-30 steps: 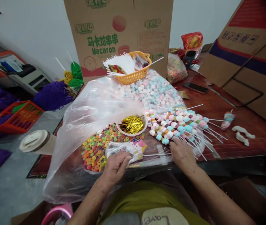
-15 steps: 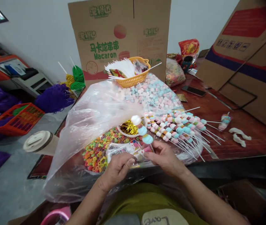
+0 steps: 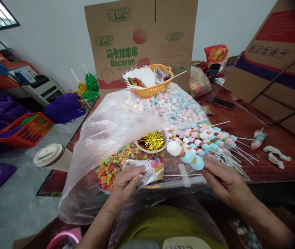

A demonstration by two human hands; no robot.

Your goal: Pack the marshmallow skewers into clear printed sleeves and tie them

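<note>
A marshmallow skewer (image 3: 188, 156) with white and blue pieces, and small coloured rings between them, is pinched in my right hand (image 3: 226, 178). Its white end points up and to the left. The fingers of my left hand (image 3: 126, 183) are closed on a printed clear plastic bag (image 3: 155, 170), low over the table edge. Ring-shaped candies (image 3: 107, 174) in many colours lie beside and behind the left hand. Just behind the bag stands a white bowl (image 3: 166, 142) of gold twist ties (image 3: 152, 141). A pile of finished-looking marshmallow skewers (image 3: 207, 136) lies behind the right hand.
Loose pastel marshmallows (image 3: 181, 100) spread over a clear plastic sheet (image 3: 106, 121). Behind them sits a yellow basket (image 3: 154, 91) of white sticks, before a tall cardboard box (image 3: 142, 41). A lidded cup (image 3: 52, 157) stands left; a phone (image 3: 220, 102) lies right.
My right hand has moved right with the marshmallow skewer, away from the left hand. My left hand keeps hold of the bag. The view has shifted slightly.
</note>
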